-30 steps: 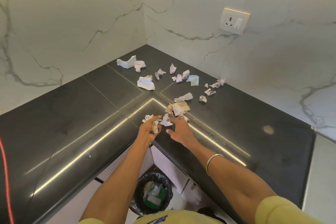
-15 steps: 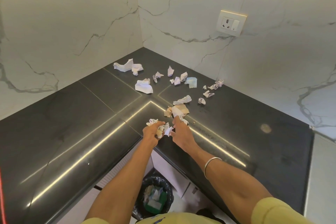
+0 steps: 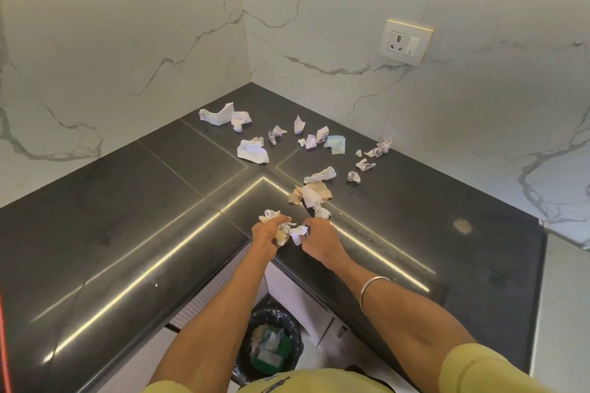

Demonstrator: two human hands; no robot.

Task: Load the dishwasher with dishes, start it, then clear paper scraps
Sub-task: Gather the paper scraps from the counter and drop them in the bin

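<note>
Crumpled paper scraps lie scattered over the black corner countertop (image 3: 127, 233). My left hand (image 3: 266, 234) grips a bunch of crumpled scraps (image 3: 271, 215) at the inner corner edge. My right hand (image 3: 319, 239) pinches a white scrap (image 3: 297, 233) right beside the left hand's bunch. Just beyond my hands lies a beige and white wad (image 3: 311, 195). Farther back are a large white piece (image 3: 252, 151), a pale blue piece (image 3: 335, 143) and several small scraps toward the wall corner.
A black-lined bin (image 3: 271, 344) with paper and a green item inside stands on the floor below the counter's inner corner. White marble walls meet behind the counter. A wall socket (image 3: 405, 41) is on the right wall. A steel surface (image 3: 562, 313) borders the counter at right.
Both hands have drawn back toward the counter's inner edge and come together, my right hand now pinching a white scrap next to the left hand's bunch.
</note>
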